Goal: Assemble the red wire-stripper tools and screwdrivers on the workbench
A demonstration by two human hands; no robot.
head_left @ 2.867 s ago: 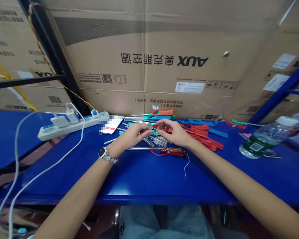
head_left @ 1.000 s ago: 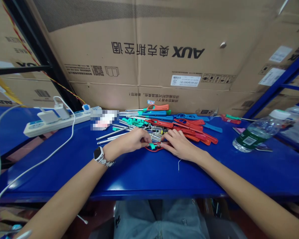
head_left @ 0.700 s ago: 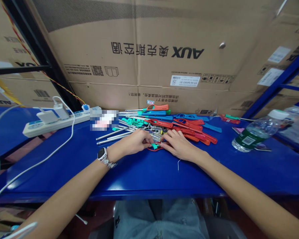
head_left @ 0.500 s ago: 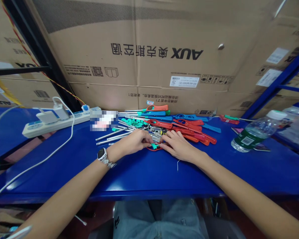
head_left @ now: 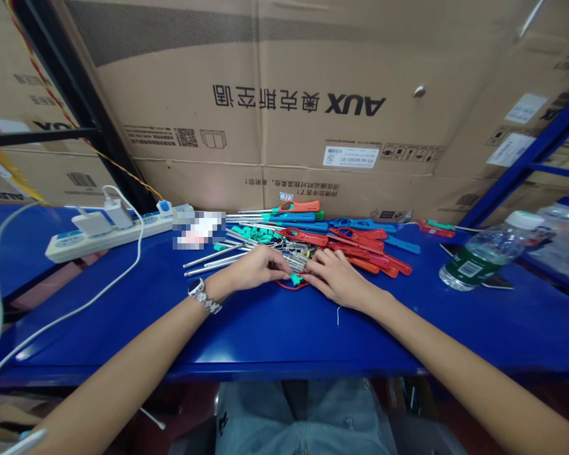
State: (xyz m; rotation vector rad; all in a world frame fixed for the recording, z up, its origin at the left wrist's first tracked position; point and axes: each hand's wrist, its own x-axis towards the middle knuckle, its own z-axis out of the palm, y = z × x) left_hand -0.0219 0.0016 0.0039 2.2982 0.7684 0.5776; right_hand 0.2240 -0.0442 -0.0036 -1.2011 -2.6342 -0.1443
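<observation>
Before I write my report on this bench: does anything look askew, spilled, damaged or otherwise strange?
The cardboard carton behind the blue table looks odd: its AUX print is upside down. A thin white wire sticks out near the right hand. No spill is visible; the small green parts are too tiny to check for damage.

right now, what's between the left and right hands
A small green piece at the fingertips of the left hand, with a red looped part by it; the head view shows both.
</observation>
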